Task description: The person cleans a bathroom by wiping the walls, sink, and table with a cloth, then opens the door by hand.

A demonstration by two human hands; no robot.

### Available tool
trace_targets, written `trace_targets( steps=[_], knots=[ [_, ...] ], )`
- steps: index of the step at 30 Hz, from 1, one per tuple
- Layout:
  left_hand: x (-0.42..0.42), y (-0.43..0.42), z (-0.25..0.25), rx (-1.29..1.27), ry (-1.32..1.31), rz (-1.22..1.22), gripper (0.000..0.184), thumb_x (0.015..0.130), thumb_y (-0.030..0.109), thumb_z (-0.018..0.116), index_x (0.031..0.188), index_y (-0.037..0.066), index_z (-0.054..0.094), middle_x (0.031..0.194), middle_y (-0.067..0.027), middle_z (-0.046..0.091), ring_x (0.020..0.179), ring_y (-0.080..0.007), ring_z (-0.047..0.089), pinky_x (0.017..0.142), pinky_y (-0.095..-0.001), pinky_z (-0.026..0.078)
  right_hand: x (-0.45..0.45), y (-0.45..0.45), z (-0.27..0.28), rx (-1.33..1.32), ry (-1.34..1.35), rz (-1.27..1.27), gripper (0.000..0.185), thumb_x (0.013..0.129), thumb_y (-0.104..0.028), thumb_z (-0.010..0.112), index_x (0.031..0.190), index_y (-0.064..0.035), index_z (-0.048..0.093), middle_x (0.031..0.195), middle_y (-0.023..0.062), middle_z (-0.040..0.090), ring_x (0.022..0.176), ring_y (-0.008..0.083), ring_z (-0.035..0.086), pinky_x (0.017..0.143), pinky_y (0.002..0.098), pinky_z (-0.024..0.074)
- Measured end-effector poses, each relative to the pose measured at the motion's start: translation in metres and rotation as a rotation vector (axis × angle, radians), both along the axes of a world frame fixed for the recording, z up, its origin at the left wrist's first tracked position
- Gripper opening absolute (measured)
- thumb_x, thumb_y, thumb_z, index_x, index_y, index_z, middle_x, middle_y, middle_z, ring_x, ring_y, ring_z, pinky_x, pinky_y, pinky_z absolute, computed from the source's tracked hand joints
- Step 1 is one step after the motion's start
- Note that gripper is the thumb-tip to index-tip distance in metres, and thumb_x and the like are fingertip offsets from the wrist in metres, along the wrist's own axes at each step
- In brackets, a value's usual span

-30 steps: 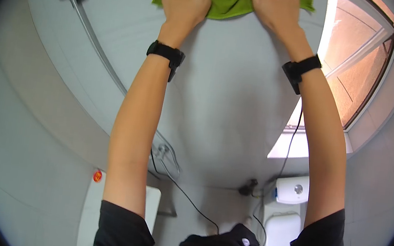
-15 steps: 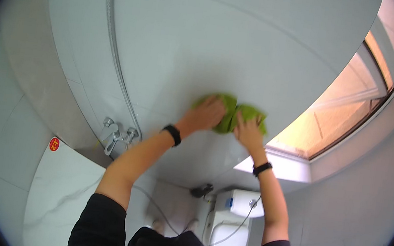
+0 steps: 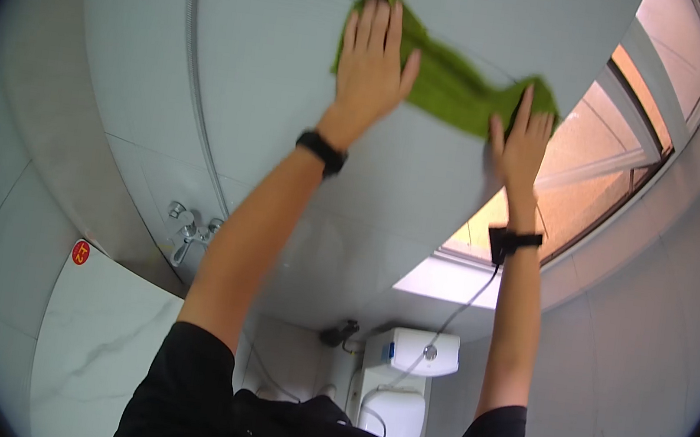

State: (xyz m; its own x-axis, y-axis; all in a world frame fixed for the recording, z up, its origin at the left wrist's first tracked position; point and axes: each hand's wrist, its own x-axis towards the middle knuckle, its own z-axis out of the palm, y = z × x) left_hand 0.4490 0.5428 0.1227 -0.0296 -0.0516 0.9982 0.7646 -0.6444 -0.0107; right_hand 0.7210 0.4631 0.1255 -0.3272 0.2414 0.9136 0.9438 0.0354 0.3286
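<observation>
Pale wall [image 3: 424, 184] fills most of the view; window [image 3: 590, 152] opens along its right edge, marble-look countertop [image 3: 98, 345] sits at lower left, toilet [image 3: 401, 404] at the foot. Green cloth [image 3: 454, 83] lies against the wall's upper part, stretched sideways, right end about at the window-side edge. Left hand [image 3: 370, 72] flat on the cloth's left end, fingers straight, thumb out. Right hand [image 3: 523, 148] on the other end, fingers extended, thumb apart; can't tell if it pinches any fabric. Progress: cloth is spread and both hands are on it; no mark on the wall splits covered from uncovered, so can't tell what's left. Room: wall runs on leftward to the shower hose [image 3: 194, 25], also above and below; rightward the edge looks like the limit.
</observation>
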Motion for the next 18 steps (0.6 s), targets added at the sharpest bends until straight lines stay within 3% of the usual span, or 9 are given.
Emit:
trace_targets(
  steps=[2,6,11,14,18],
  knots=[
    [0.015,0.002,0.019,0.051,-0.027,0.074,0.067,0.095,0.026,0.059,0.146,-0.011,0.038,0.144,-0.0294,0.044,0.138,-0.0478,0.038,0.115,-0.0608,0.028,0.0,0.009,0.024,0.081,0.017,-0.045,0.075,0.097,-0.042,0.059,0.155,-0.0001,0.033,0.117,0.0303,0.059,0.119,0.0473,0.05,0.116,0.0551,0.0298],
    [0.031,0.004,0.0,0.091,0.012,0.133,0.066,0.091,0.024,0.06,0.145,-0.01,0.041,0.142,-0.0263,0.046,0.136,-0.0454,0.041,0.114,-0.0612,0.029,0.001,0.024,0.002,0.158,0.061,-0.04,0.071,0.098,-0.038,0.052,0.153,0.0029,0.034,0.123,0.0298,0.056,0.125,0.0461,0.047,0.118,0.0562,0.0258],
    [0.038,0.004,-0.073,0.03,0.095,0.03,0.069,0.084,0.027,0.059,0.144,-0.005,0.047,0.136,-0.0223,0.05,0.132,-0.0432,0.046,0.111,-0.0609,0.034,-0.005,0.027,-0.079,0.11,0.11,-0.078,0.074,0.092,-0.035,0.05,0.146,0.014,0.038,0.122,0.0339,0.054,0.121,0.0495,0.047,0.117,0.061,0.0243],
    [0.045,-0.003,-0.111,-0.049,0.137,0.026,0.068,0.084,0.026,0.06,0.144,-0.003,0.049,0.134,-0.0208,0.052,0.133,-0.0426,0.046,0.111,-0.0608,0.034,-0.006,0.021,-0.138,-0.043,0.18,-0.169,0.075,0.09,-0.035,0.051,0.145,0.0147,0.039,0.118,0.035,0.055,0.117,0.0493,0.049,0.117,0.0613,0.0246],
    [0.057,-0.014,-0.184,-0.19,0.31,-0.043,0.062,0.086,0.028,0.064,0.144,0.007,0.054,0.13,-0.0103,0.057,0.13,-0.0298,0.05,0.112,-0.0533,0.036,0.0,0.014,-0.221,-0.052,0.043,-0.163,0.071,0.089,-0.031,0.055,0.141,0.0161,0.042,0.107,0.035,0.058,0.112,0.0505,0.052,0.114,0.0649,0.027]
  ],
)
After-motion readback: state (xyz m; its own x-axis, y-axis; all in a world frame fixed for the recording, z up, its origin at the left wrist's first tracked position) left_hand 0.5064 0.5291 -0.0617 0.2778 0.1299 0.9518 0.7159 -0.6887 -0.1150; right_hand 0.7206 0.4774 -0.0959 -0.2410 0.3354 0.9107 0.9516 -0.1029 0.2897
